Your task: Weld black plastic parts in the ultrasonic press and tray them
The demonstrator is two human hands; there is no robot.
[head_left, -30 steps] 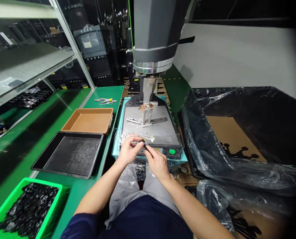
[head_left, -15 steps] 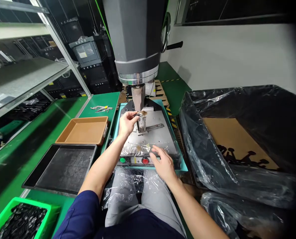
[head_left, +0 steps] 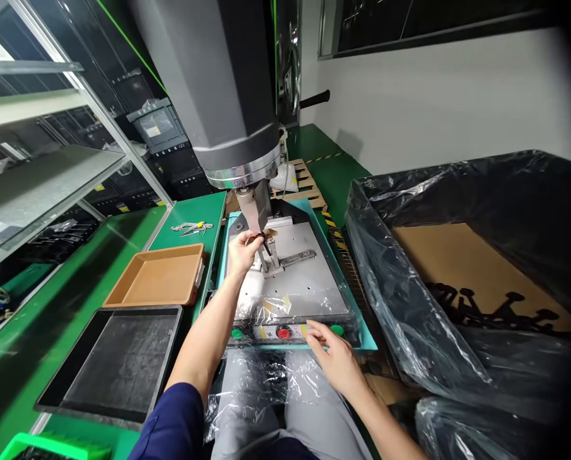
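My left hand (head_left: 243, 253) pinches a slim black part (head_left: 266, 245) beside the metal fixture (head_left: 274, 259), just below the tip of the machine's horn (head_left: 252, 211). Part of the black piece is covered by my fingers, so its full shape does not show. Over the front edge of the press base, my right hand (head_left: 336, 358) hovers with fingers apart, holding nothing. It is near the green button (head_left: 336, 330) on the right and the red button (head_left: 283, 333). The fixture stands on a grey metal plate (head_left: 295, 291).
To the left lie a brown tray (head_left: 158, 275), a black tray (head_left: 117, 364) and a bright green bin (head_left: 57, 444). Pliers (head_left: 192, 227) rest on the green bench. On the right, a box lined with black plastic (head_left: 410, 306) holds cardboard and several black parts.
The view has shifted and tilted. My left hand has lifted the black part slightly out from the fixture. My right hand has moved right and toward me, staying open.
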